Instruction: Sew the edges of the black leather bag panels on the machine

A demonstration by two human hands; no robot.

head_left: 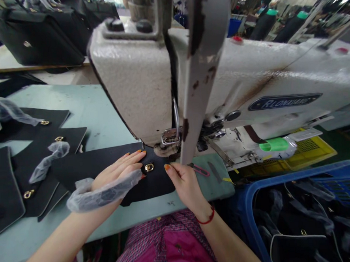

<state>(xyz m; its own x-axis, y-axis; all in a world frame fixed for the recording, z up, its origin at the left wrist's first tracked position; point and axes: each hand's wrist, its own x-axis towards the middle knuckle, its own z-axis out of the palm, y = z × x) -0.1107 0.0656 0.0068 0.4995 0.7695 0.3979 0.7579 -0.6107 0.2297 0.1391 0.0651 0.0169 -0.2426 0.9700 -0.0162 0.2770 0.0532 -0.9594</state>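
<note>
A black bag panel (157, 185) with a gold turn-lock clasp (149, 167) lies on the pale green table under the head of a white sewing machine (136, 78). My left hand (121, 170) rests flat on it, fingers stretched out to the left of the clasp. A strip of clear plastic wrap (104, 194) passes over the back of that hand. My right hand (184, 182) grips the panel's right edge between thumb and fingers, close below the presser foot. The fingers' undersides are hidden.
More black panels (6, 184) with gold clasps lie at the left. A pink-handled cutting tool (201, 170) lies right of my right hand. A blue basket (249, 205) holding black pieces stands at the lower right. Black handbags (39, 40) stand behind.
</note>
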